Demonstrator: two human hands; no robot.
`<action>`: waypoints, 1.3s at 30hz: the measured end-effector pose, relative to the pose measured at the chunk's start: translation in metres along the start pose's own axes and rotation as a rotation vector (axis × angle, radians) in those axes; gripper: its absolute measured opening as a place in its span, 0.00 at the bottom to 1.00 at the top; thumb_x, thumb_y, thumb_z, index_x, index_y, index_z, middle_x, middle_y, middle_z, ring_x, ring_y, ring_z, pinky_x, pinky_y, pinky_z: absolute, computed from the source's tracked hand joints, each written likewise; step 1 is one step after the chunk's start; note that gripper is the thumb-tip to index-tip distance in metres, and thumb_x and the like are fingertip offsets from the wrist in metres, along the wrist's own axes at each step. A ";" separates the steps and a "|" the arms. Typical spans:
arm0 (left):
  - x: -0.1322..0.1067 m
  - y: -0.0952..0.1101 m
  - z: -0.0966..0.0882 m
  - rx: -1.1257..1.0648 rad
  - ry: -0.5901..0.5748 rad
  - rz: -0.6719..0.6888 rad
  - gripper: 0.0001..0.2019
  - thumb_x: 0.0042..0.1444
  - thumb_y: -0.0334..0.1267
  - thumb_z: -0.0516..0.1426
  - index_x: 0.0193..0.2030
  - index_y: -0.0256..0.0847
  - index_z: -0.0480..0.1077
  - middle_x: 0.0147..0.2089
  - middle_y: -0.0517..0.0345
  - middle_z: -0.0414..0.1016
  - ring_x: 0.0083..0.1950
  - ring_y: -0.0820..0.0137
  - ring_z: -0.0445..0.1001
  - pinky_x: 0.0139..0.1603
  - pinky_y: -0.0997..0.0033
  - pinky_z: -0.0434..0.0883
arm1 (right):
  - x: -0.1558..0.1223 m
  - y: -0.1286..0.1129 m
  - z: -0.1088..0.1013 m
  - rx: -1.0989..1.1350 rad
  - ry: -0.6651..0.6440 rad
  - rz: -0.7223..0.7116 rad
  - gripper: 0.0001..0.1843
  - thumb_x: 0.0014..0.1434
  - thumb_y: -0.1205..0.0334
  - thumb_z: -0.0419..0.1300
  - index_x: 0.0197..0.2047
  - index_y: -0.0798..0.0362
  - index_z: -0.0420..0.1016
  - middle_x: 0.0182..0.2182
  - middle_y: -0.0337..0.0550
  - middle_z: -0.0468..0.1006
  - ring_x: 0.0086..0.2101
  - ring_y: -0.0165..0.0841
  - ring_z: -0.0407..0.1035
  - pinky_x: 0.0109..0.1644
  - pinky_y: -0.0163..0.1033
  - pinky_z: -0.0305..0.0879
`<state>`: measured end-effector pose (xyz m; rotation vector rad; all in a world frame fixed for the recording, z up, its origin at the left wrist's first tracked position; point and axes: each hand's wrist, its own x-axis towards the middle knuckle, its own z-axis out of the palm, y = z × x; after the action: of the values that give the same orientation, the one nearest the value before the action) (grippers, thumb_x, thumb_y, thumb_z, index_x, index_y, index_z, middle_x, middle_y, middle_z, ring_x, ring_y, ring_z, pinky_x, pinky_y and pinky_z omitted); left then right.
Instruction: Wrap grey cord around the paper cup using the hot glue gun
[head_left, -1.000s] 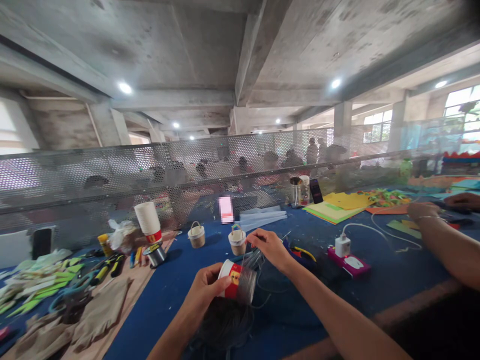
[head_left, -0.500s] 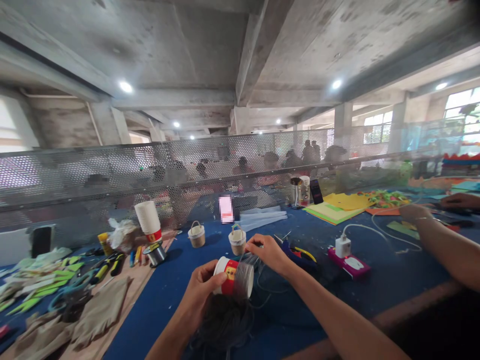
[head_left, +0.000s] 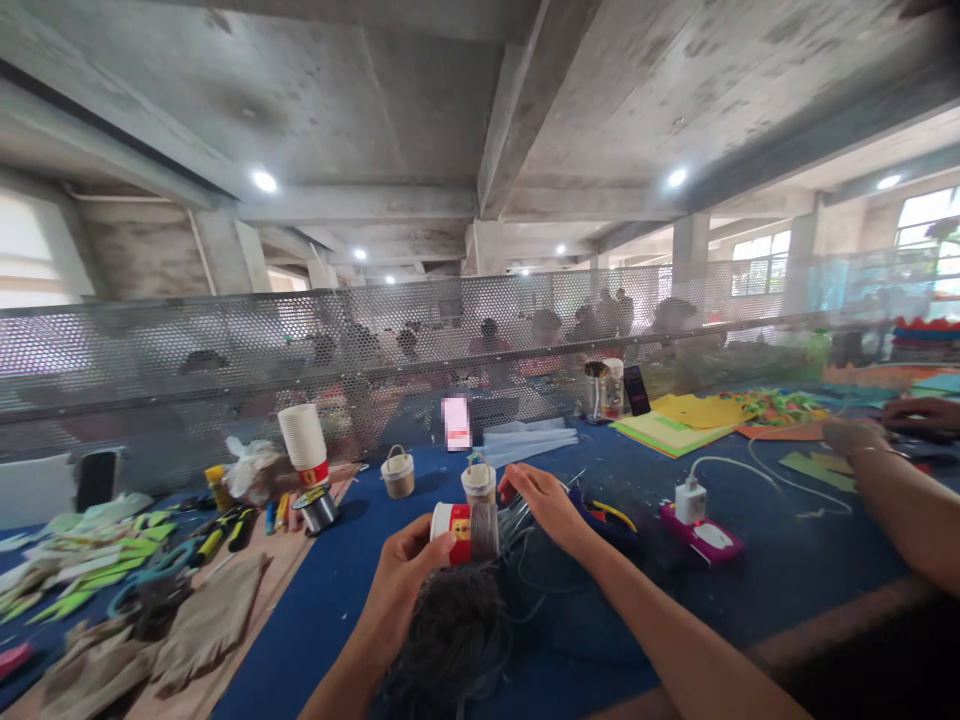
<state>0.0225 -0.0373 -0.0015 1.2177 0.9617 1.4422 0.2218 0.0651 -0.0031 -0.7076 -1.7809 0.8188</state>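
My left hand (head_left: 405, 578) is closed round a red and white paper cup (head_left: 454, 530) whose far half is wrapped in grey cord. My right hand (head_left: 541, 502) pinches strands of the grey cord (head_left: 514, 515) just right of the cup. A loose bundle of the same grey cord (head_left: 450, 635) lies on the blue table cover (head_left: 352, 580) beneath my left hand. Behind the cup stand two small wrapped baskets with handles (head_left: 478, 480), (head_left: 397, 472).
A stack of paper cups (head_left: 304, 445) and a spool (head_left: 318, 507) stand at the left, with tools and green paper cut-outs (head_left: 82, 565). A charger and pink device (head_left: 701, 535) lie to the right. Another person's arm (head_left: 900, 500) reaches in at the right. A perforated metal screen (head_left: 375, 350) runs along the back.
The cup has turned in my left hand and come closer to my right hand. The view has shifted slightly right and the cord bundle shows more below.
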 end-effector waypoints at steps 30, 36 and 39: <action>0.004 -0.002 -0.003 0.044 0.016 -0.005 0.19 0.50 0.45 0.65 0.46 0.35 0.78 0.33 0.54 0.81 0.29 0.67 0.75 0.30 0.73 0.69 | -0.002 0.004 0.003 0.000 -0.203 0.009 0.10 0.56 0.63 0.60 0.39 0.54 0.81 0.37 0.44 0.83 0.41 0.39 0.75 0.49 0.41 0.68; 0.011 -0.002 -0.010 0.115 0.198 0.078 0.18 0.51 0.47 0.65 0.44 0.37 0.79 0.37 0.55 0.82 0.34 0.67 0.77 0.37 0.72 0.72 | -0.004 -0.016 -0.007 -0.071 -0.045 -0.035 0.09 0.57 0.64 0.59 0.37 0.53 0.80 0.34 0.41 0.81 0.37 0.36 0.73 0.45 0.39 0.66; 0.012 -0.003 -0.010 0.101 0.241 0.132 0.17 0.51 0.47 0.65 0.43 0.37 0.79 0.39 0.55 0.82 0.36 0.68 0.77 0.39 0.74 0.72 | -0.017 -0.032 -0.009 -0.091 -0.087 -0.086 0.08 0.58 0.67 0.58 0.36 0.52 0.79 0.35 0.40 0.80 0.39 0.35 0.73 0.48 0.38 0.64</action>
<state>0.0125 -0.0248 -0.0039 1.2178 1.1458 1.6904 0.2333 0.0348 0.0151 -0.6585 -1.9236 0.7240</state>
